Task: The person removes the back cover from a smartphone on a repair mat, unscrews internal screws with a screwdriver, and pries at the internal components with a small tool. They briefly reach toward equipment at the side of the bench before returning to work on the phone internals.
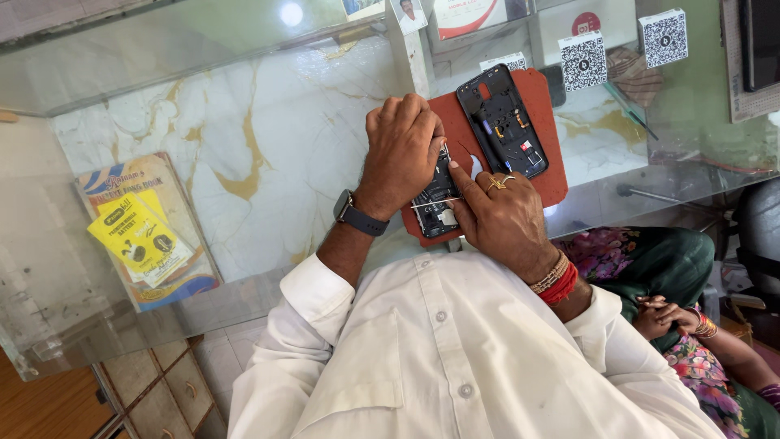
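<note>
An opened black phone [433, 205] lies on a red mat [455, 114] on the glass counter. My left hand [400, 150], with a dark watch on its wrist, is fisted over the phone's upper end and grips a small thin tool [445, 151] pointing down into it. My right hand [504, 215], with a ring and red bangles, rests on the phone's right side and holds it steady with the thumb stretched along the edge. A thin pale strip [431, 203] crosses the phone by my right fingers. The phone's black back frame [501, 122] lies apart on the mat, above my right hand.
Under the glass at left lies a booklet with a yellow packet [140, 236]. Two square code stands [582, 61] [663, 36] are at the counter's far right. Another person in green floral clothes [658, 276] sits at my right. Drawers [162, 390] are below left.
</note>
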